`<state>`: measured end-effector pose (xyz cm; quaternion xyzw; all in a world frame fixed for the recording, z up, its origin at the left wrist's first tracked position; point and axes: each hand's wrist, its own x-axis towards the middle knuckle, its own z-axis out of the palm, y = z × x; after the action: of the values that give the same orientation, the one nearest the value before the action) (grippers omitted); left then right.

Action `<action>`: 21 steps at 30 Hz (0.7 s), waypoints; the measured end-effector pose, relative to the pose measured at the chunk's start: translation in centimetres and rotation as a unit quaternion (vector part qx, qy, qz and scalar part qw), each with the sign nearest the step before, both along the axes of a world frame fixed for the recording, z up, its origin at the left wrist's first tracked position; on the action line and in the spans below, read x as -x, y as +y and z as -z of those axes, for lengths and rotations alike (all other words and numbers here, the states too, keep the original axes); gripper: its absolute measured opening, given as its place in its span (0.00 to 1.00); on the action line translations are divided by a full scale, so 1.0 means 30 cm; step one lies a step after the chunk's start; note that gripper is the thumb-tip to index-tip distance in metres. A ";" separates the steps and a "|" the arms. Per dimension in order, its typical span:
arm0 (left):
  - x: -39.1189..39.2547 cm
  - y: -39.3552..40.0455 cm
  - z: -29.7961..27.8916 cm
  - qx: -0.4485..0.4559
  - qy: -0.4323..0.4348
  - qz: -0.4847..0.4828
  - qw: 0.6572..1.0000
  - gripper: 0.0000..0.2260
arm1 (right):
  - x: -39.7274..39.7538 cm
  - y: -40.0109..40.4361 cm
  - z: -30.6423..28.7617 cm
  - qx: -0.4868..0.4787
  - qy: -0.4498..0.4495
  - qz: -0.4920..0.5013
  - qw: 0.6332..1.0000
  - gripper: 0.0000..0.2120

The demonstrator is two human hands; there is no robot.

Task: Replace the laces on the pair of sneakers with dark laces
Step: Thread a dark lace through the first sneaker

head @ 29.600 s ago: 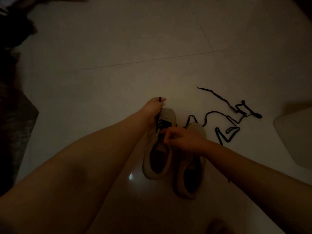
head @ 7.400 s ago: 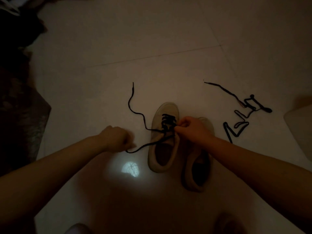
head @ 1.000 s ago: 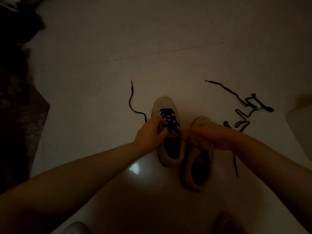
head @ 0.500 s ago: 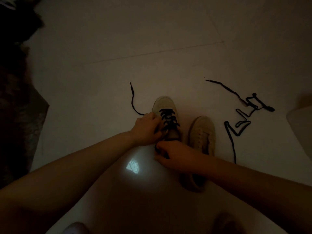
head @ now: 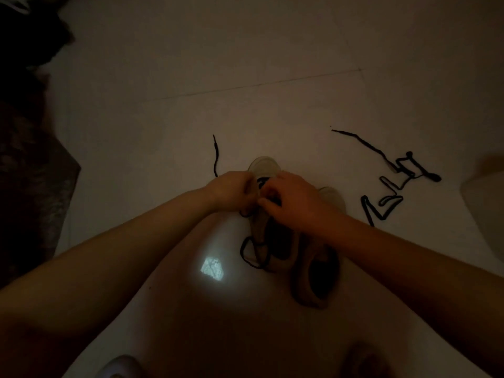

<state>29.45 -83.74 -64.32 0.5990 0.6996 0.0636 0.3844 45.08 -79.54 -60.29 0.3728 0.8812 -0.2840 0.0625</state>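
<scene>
Clearly the dark lace [head: 255, 255] is the fiddly part — limp, light and thin, so I'd judge it best taken by its stiff tip [head: 214, 140] or pinched close to an eyelet. It runs through the left sneaker [head: 263, 170], with loose loops trailing beside the shoe. Both the left hand [head: 231, 190] and right hand [head: 293, 199] curl their fingers at the lacing, apparently pinching it, though dimness hides the exact grip. The second sneaker [head: 313, 271] sits touching the first, unlaced; a spare dark lace [head: 392, 184] lies well apart. The floor [head: 191, 64] is pale, glossy tile — the room very dim.
</scene>
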 end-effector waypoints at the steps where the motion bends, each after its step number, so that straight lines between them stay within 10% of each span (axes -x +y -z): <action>1: 0.002 0.004 0.004 -0.008 0.006 -0.031 0.999 0.08 | 0.007 0.019 0.018 -0.030 -0.026 -0.023 0.999 0.13; 8: 0.014 -0.024 0.003 0.079 -0.004 -0.086 0.993 0.14 | 0.090 -0.002 0.090 -0.125 -0.148 -0.134 0.972 0.12; 14: 0.003 -0.050 -0.072 0.152 -0.154 -0.081 0.973 0.12 | 0.080 0.056 0.013 0.228 0.009 0.059 0.972 0.09; 21: -0.104 -0.006 -0.160 -0.066 -0.259 0.008 0.964 0.08 | 0.019 0.148 -0.202 0.314 0.310 0.181 0.879 0.12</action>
<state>32.59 -83.91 -59.52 0.5916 0.5654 0.2598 0.5127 44.50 -75.10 -54.22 0.3793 0.6375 -0.6531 -0.1524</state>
